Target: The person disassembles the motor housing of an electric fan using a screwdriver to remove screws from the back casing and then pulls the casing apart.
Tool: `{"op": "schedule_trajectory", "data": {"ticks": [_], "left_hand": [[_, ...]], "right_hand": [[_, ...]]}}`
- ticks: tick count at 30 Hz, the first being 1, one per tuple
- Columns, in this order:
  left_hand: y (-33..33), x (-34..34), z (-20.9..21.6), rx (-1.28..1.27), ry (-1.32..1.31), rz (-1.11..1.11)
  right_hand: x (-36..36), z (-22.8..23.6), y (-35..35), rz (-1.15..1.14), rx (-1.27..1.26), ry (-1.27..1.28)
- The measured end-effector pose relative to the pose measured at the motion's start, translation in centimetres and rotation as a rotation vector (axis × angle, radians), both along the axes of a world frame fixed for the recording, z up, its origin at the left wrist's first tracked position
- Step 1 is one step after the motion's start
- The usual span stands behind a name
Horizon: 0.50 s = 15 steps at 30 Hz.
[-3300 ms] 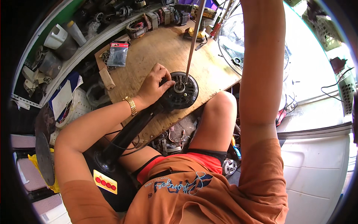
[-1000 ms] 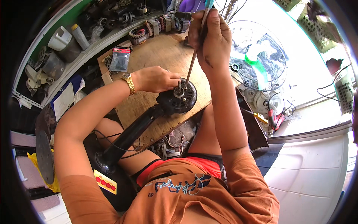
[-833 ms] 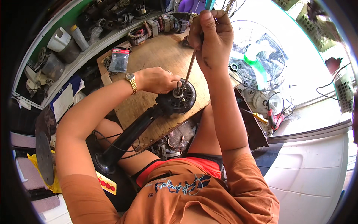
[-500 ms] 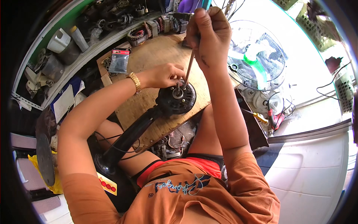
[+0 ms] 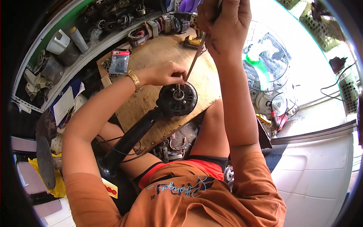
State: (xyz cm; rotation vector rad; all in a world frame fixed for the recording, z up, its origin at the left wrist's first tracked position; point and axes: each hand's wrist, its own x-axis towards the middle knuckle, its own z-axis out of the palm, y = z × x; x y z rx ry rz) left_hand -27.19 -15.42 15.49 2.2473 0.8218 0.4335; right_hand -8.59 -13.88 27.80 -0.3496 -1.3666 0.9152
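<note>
A black fan motor point(image 5: 172, 108) on a stand neck point(image 5: 132, 130) lies over the edge of the wooden board, its metal spindle pointing up. High at the right, my right hand point(image 5: 230, 32) is closed round the handle of a screwdriver point(image 5: 195, 61), whose shaft slants down to the motor's far rim. My left hand point(image 5: 164, 73), with a gold watch point(image 5: 134, 80) on the wrist, pinches by the screwdriver's tip, just above the motor. Whatever those fingertips hold is hidden.
Wooden board point(image 5: 159, 53) ahead carries a small plastic packet point(image 5: 119, 61), several wound motor coils point(image 5: 137, 37) and a yellow-black power tool point(image 5: 193, 41). A caged fan point(image 5: 264, 62) stands at right. Shelves of parts point(image 5: 68, 53) line the left. A cable point(image 5: 117, 147) loops by the stand.
My right hand has risen and shifted right with the screwdriver, which now slants more. My left fingers have drawn together at its tip. The motor has moved slightly left.
</note>
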Motion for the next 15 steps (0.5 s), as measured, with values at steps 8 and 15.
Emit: {"op": "schedule_trajectory", "data": {"ticks": [8, 15], "left_hand": [[-2.6, -4.8, -1.2, -0.749, -0.524, 0.424], [-3.6, -2.8, -2.1, -0.405, -0.512, 0.246]], "right_hand": [[-3.4, 0.3, -3.5, 0.025, 0.068, -0.004], [-4.5, -0.6, -3.3, 0.142, 0.05, 0.06]]}}
